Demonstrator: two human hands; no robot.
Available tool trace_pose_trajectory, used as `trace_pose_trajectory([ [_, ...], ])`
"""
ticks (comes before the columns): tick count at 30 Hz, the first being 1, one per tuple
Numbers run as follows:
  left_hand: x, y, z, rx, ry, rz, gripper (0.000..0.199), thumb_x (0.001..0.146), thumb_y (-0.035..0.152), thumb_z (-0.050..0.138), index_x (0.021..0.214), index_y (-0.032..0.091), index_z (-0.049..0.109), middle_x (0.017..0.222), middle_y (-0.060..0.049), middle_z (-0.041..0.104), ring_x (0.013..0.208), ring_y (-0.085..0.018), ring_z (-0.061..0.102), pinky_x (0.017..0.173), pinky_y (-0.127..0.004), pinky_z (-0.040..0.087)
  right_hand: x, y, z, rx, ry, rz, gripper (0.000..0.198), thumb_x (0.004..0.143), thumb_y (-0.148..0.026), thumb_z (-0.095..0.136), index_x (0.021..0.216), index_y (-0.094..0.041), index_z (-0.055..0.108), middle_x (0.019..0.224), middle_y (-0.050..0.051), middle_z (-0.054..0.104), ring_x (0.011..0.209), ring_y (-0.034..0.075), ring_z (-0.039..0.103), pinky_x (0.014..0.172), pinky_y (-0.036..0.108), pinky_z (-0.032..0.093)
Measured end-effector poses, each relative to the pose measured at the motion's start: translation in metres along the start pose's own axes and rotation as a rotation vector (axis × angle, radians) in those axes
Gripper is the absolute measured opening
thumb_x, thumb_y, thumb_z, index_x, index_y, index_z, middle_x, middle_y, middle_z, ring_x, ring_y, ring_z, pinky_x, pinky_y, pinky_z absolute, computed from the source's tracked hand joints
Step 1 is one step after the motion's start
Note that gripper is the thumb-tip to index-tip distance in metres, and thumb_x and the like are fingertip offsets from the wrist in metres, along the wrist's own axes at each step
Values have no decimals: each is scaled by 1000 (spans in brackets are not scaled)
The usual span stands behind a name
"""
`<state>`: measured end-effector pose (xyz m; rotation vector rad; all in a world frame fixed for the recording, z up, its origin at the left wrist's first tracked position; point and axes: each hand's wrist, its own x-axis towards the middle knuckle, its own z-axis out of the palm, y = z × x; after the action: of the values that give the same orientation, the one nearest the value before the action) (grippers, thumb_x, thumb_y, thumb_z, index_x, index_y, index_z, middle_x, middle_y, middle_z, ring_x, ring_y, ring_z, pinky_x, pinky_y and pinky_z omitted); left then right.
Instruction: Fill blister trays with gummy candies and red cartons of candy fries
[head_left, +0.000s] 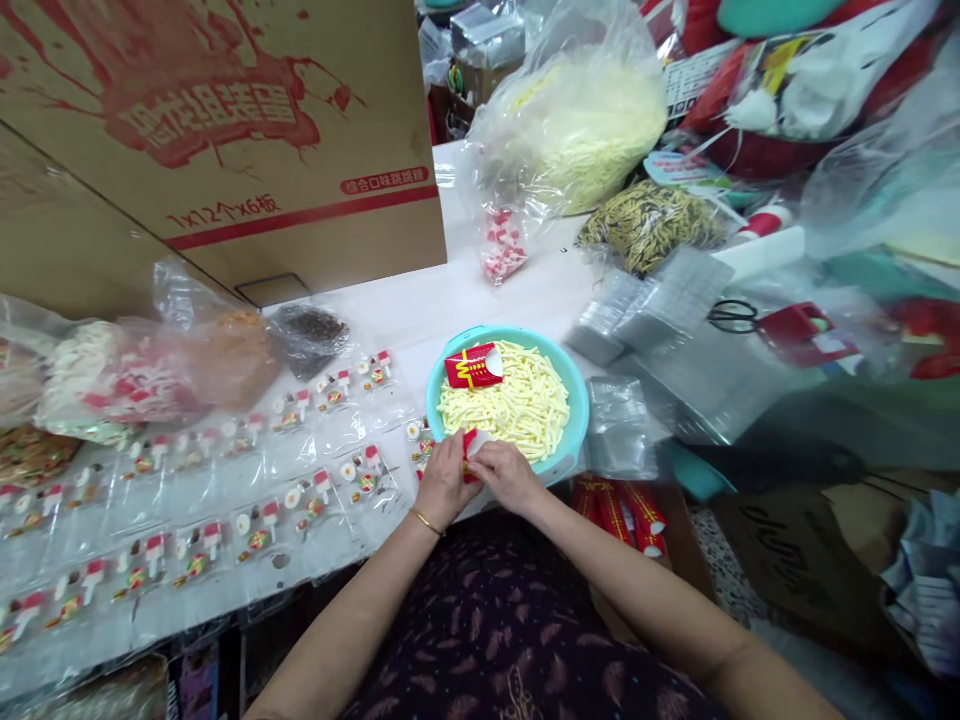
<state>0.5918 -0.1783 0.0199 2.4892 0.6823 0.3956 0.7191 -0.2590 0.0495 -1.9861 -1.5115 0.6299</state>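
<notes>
Since the left hand and right hand both pinch the red box in a closed grip, it probably sits steady by the near rim of the bowl, yellow sticks close by.

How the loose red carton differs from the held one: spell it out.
The loose carton lies untouched on the yellow sticks; the held carton is between the left hand and right hand. The loose carton shows its yellow print; the held carton is mostly covered. Both show red and white.
</notes>
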Motion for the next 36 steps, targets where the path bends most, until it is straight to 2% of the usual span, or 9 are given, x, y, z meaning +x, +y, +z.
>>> trace_pose_trajectory([
  [3, -8, -15, -7, -52, 76, -88, 73, 67, 36, 62, 127, 15, 27, 113, -14, 48, 106, -27, 47, 89, -45, 40, 16, 37, -10, 47, 134, 156, 20, 79, -26, 49, 94, -17, 59, 92, 7, 60, 86, 17, 53, 76, 29, 41],
  [7, -13, -21, -13, -100, 111, -177, 78, 62, 43, 65, 126, 16, 28, 116, -13, 47, 109, -26, 46, 92, -43, 39, 42, 66, -3, -210, 114, 367, 55, 69, -34, 58, 118, -11, 45, 109, 15, 51, 102, 27, 44, 85, 38, 37],
  [14, -15, -22, -12, -129, 101, -214, 79, 62, 43, 65, 126, 17, 28, 116, -13, 47, 110, -26, 45, 93, -43, 38, 48, 71, 11, -259, 14, 281, 35, 73, -19, 50, 107, -16, 54, 101, 9, 55, 96, 21, 47, 84, 30, 38],
  [20, -6, -24, -14, -113, 88, -224, 78, 61, 41, 66, 125, 17, 28, 115, -12, 47, 109, -27, 46, 93, -43, 38, 54, 72, 10, -205, 1, 234, 42, 68, -15, 52, 110, -13, 54, 107, 12, 55, 101, 23, 48, 88, 33, 36],
  [23, -1, -25, -15, -99, 69, -191, 76, 62, 40, 65, 125, 15, 29, 116, -13, 47, 110, -27, 45, 94, -42, 37, 54, 80, 3, 25, 25, 357, 36, 67, -13, 53, 103, -14, 59, 100, 9, 61, 95, 22, 53, 86, 34, 38],
  [26, 3, -26, -16, -93, 56, -170, 75, 62, 38, 65, 124, 16, 29, 117, -13, 46, 110, -27, 44, 94, -42, 37, 45, 87, -17, 504, -1, 474, 32, 66, -24, 58, 96, -15, 62, 86, 5, 65, 82, 20, 58, 77, 32, 44],
  [30, 15, -22, -13, -91, 4, -115, 74, 62, 34, 64, 124, 18, 28, 116, -11, 46, 107, -26, 44, 92, -43, 38, 34, 78, -40, 1028, -168, 423, 35, 60, -32, 66, 90, -13, 63, 78, 4, 67, 74, 18, 61, 74, 31, 45],
  [33, 26, -17, -6, -59, -33, -91, 76, 61, 30, 65, 125, 18, 26, 113, -11, 46, 104, -27, 45, 89, -44, 38, 35, 62, -41, 1080, -236, 374, 41, 59, -32, 68, 96, -14, 62, 86, 4, 66, 78, 17, 60, 76, 31, 45],
  [36, 33, -13, 1, -36, -39, -88, 77, 59, 27, 65, 125, 17, 25, 110, -11, 46, 102, -27, 45, 88, -43, 39, 39, 51, -36, 887, -239, 325, 57, 59, -28, 68, 113, -17, 53, 101, 5, 63, 88, 17, 58, 80, 30, 44],
])
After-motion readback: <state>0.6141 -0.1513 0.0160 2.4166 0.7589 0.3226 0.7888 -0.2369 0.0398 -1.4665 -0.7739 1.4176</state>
